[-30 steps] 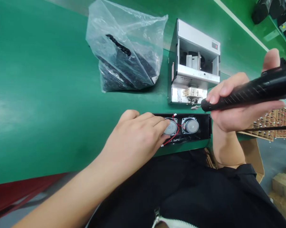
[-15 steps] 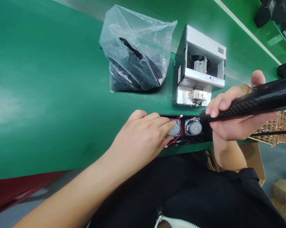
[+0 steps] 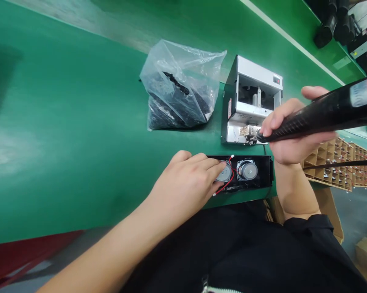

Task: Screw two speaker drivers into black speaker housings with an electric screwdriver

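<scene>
My right hand is wrapped round a black electric screwdriver. The screwdriver's tip end reaches the metal pick-up block at the front of a silver screw feeder. Below that lies a long black housing with two grey round speakers in it. My left hand covers the housing's left part, its fingers and thumb closed about the left speaker. The right speaker sits untouched in the housing. A red wire with white plugs runs over the housing between the speakers.
A clear plastic bag of black parts stands on the green table, left of the feeder. Cardboard trays with many cells are at the right, with a dark cable crossing them. Black objects stand at the far right.
My right hand has moved the screwdriver from the right speaker's edge up to the screw feeder's front. The left hand stays on the left speaker. The camera view has shifted slightly.
</scene>
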Tool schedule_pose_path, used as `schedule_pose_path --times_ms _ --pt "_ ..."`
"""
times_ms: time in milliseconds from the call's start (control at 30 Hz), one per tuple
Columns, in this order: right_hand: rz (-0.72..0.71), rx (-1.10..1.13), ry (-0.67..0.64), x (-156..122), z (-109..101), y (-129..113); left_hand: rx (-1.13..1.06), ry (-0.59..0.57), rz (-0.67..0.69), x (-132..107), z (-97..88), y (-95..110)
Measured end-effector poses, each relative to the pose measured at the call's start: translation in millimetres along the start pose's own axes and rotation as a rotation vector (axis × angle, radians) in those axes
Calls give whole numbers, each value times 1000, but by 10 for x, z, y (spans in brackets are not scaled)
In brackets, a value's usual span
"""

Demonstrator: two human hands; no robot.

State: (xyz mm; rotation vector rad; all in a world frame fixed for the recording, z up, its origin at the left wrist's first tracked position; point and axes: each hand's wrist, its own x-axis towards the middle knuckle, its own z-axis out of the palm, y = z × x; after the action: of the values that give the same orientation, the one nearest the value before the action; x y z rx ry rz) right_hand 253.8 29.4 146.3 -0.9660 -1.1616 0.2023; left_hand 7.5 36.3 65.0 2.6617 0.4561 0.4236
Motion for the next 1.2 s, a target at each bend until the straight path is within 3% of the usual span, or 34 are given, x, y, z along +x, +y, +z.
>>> schedule_pose_path --times_ms 333,500,767,933,1067,1200 --pt "124 26 76 4 -16 -28 4 -60 -31 71 -32 59" --pt "194 51 97 -120 -49 -41 -8 -77 -45 83 -29 68" --pt "80 140 119 -246 -109 -311 -27 -13 -1 54 -8 -8" --pt "98 223 55 -375 -159 -506 -21 11 9 46 -15 11" --pt "138 230 1 -466 -225 -544 -21 16 4 52 -14 21" --pt "109 141 42 -357 -294 -514 -59 6 -18 43 -8 -4"
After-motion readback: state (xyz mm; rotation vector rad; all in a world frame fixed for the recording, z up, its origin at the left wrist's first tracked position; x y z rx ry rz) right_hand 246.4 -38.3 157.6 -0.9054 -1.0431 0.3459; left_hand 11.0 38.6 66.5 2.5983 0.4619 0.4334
